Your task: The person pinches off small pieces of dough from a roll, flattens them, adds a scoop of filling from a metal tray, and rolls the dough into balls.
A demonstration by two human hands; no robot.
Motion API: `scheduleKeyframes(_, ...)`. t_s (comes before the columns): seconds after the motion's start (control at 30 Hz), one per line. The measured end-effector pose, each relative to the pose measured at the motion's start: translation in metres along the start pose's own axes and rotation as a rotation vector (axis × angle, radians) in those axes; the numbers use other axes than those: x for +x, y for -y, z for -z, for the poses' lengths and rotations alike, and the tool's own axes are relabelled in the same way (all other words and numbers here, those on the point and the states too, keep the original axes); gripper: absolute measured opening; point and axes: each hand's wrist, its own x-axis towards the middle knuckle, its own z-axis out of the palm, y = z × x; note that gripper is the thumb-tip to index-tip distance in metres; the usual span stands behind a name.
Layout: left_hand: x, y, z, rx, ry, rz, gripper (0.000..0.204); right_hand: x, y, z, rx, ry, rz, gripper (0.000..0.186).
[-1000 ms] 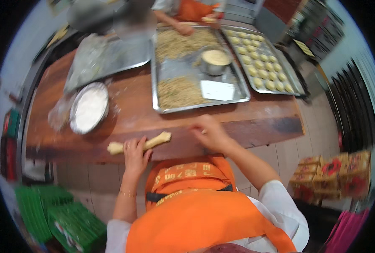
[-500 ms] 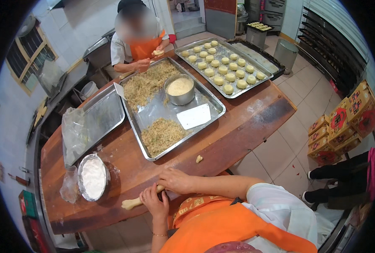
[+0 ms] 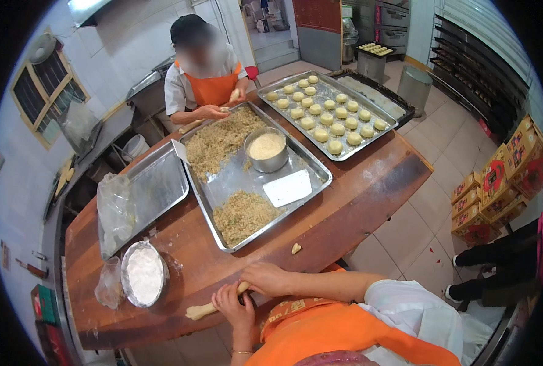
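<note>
Remotely, I have the dough roll [image 3: 200, 311] on the table's [image 3: 369, 204] near side, the powder bowl [image 3: 165, 274] to its left, the filling tray [image 3: 222, 190] beyond, and the bun tray [image 3: 328, 90] behind that, rightward.

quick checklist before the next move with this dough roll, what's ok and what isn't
1. Left hand on the long, pale-yellow dough roll: ok.
2. Right hand at the roll's right end: ok.
3. Right hand's grip firm: cannot tell, its fingertips are hidden.
4. One hand free: not ok, both are at the roll.
5. Small, pale-yellow dough scrap apart from both hands: ok, on the brown wooden table.
6. Round, silver metal bowl of white powder upright: ok.
</note>
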Motion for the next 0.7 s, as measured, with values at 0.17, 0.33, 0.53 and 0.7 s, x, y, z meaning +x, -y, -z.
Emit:
scheduleKeyframes(0.17, 0.0, -0.012, -0.002, 0.084, -0.027, 0.022, 0.039, -0.006, -0.004, -0.012, -0.017, -0.038, -0.001, 0.023)
scheduleKeyframes(0.33, 0.001, -0.01, 0.0, 0.063, 0.008, 0.015, 0.041, -0.004, -0.002, -0.01, 0.06, 0.003, -0.053, 0.022)
scheduleKeyframes(0.53, 0.003, -0.01, 0.003, 0.048, -0.035, 0.022, 0.041, -0.005, 0.011, 0.004, 0.223, -0.01, -0.137, 0.024)
scheduleKeyframes(0.7, -0.001, -0.003, 0.005, -0.002, 0.029, 0.024, 0.036, -0.001, 0.014, 0.014, 0.294, 0.112, -0.193, 0.033)
